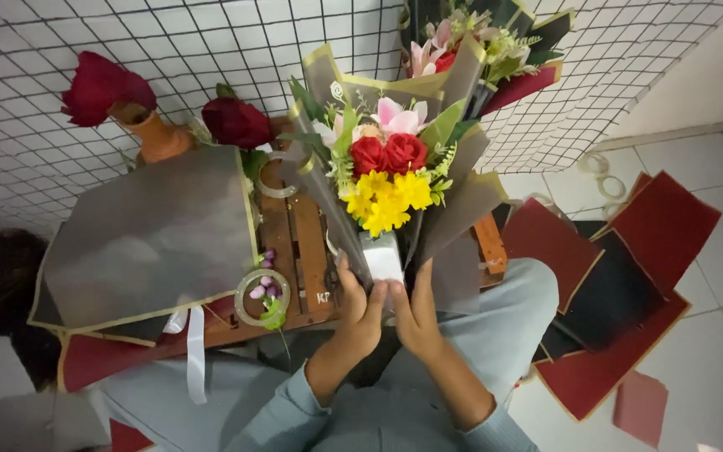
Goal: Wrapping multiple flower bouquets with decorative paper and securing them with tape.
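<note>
Both hands grip the base of a bouquet (391, 180) from below: left hand (360, 314) and right hand (418, 311) side by side, fingers wrapped on the grey wrapping around the stems. The bouquet stands upright over the person's lap, just before a wooden crate (299, 243). It shows red roses, yellow blooms and a pink lily. A grey wrapping sheet (144, 238) lies left; red sheets (621, 276) cover the tiled floor right.
</note>
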